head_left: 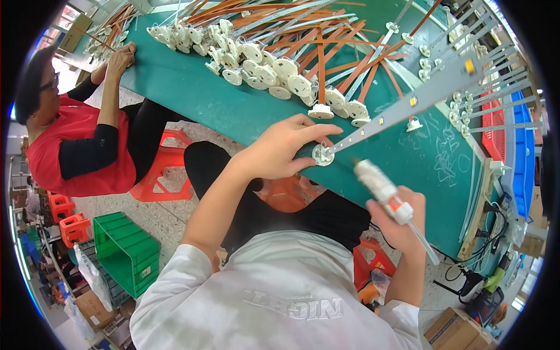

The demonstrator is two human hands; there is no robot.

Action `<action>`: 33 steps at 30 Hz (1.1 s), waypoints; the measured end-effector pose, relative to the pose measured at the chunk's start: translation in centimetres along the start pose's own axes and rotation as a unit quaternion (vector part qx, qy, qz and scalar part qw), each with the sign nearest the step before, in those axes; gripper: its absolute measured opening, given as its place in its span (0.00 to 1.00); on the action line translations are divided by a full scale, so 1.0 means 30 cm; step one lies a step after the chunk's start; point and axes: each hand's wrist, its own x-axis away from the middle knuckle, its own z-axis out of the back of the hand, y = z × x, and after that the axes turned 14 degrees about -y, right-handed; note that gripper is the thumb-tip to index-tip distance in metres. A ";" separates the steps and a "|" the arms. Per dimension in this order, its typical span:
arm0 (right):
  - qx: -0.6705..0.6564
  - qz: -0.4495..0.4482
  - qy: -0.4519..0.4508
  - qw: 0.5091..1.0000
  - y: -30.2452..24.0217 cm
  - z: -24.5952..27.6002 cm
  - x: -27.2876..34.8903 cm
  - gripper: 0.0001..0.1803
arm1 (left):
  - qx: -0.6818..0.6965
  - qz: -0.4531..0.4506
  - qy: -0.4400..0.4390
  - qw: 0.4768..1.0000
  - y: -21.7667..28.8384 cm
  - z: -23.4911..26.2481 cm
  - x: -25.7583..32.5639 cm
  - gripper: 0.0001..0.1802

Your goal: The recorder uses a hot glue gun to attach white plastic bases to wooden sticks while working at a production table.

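My left hand (pixel 286 146) has its thumb and fingers around a small round white base (pixel 323 155) near the table's front edge. From this base a pale metal LED strip (pixel 382 121) with small yellow lights slants up to the right. In my right hand (pixel 403 220) is a white hot glue gun (pixel 379 185); a glue stick (pixel 424 245) pokes out of its back. Its nozzle points toward the base, a short way to the right and apart from it. The gun is slightly blurred. Just beyond my left fingers stands another white base (pixel 320 111) with an upright orange-brown strip.
Many round-based strips (pixel 262 67) lie piled across the far side of the green table (pixel 408 157). More strips line a rack (pixel 501 102) at right, by red and blue bins (pixel 523 151). A co-worker in red (pixel 81 140) sits left. A green crate (pixel 125 254) stands on the floor.
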 end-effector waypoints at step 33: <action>0.065 0.076 0.221 0.970 -0.192 -0.140 -0.222 0.05 | 0.006 -0.012 0.060 0.998 0.041 0.003 0.009 0.51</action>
